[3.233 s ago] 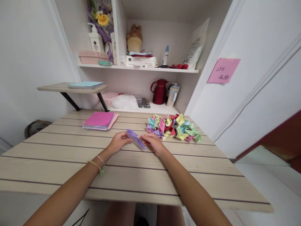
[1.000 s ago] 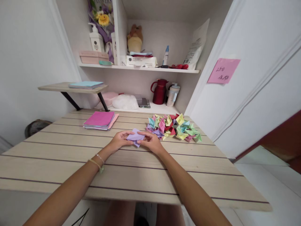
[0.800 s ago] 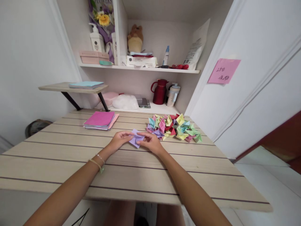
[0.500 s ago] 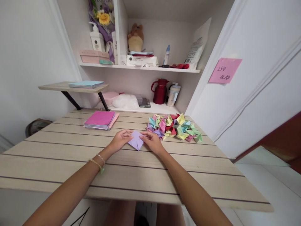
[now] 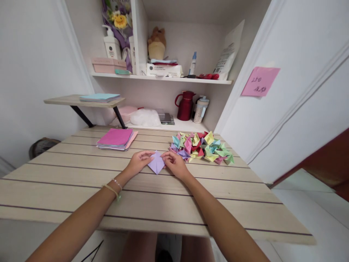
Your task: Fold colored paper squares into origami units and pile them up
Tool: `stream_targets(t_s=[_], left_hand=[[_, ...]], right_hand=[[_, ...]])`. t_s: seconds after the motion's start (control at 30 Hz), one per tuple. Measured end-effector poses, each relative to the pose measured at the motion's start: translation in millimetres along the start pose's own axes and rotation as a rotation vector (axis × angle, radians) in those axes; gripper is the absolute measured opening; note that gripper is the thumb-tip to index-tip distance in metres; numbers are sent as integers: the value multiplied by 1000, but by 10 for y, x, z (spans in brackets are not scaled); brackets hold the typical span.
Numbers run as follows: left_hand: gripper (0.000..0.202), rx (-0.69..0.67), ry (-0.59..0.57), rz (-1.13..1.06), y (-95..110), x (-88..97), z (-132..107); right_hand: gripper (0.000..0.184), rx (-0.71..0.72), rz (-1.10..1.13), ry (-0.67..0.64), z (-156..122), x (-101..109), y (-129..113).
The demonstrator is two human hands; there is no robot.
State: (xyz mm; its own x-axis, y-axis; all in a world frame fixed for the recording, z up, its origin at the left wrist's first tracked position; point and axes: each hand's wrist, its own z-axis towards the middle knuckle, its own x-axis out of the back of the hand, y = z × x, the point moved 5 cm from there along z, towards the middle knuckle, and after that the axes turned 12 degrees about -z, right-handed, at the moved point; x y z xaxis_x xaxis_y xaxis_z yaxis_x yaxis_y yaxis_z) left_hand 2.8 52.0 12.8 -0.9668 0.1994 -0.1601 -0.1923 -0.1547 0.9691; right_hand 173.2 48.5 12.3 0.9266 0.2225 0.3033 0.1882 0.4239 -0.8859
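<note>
A folded sheet of purple origami paper (image 5: 156, 164), diamond-shaped with a crease or slit down its middle, is between my hands just above the table. My left hand (image 5: 139, 162) pinches its left corner, thumb on top and fingers behind. On the other side, my right hand (image 5: 174, 163) grips the right edge near the top with thumb and fingertips. The undersides of the fingers are partly hidden. Just past my right hand lies a heap of folded paper boats (image 5: 201, 147) in yellow, green, blue, pink, red and purple.
A stack of coloured paper (image 5: 116, 139), magenta on top, lies back left on the slatted table (image 5: 152, 207). Above it, a small raised shelf (image 5: 62, 101) holds light-blue paper (image 5: 100, 97). A red jug (image 5: 185, 105) and a bottle (image 5: 201, 110) stand behind the boats.
The purple paper has shifted slightly left and turned a little. My right hand's fingers have drawn in and curled at its upper right edge; my left hand keeps its hold.
</note>
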Motion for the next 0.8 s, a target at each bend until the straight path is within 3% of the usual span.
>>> stream_targets(t_s=[0.2, 0.63, 0.8], left_hand=[[45, 13, 49, -106, -7, 29, 11], [33, 10, 175, -43, 35, 44, -13], [34, -3, 120, -41, 40, 46, 0]], right_hand=[[16, 42, -78, -69, -21, -50, -14], [21, 24, -16, -162, -50, -145, -59], [23, 9, -8, -67, -33, -85, -50]])
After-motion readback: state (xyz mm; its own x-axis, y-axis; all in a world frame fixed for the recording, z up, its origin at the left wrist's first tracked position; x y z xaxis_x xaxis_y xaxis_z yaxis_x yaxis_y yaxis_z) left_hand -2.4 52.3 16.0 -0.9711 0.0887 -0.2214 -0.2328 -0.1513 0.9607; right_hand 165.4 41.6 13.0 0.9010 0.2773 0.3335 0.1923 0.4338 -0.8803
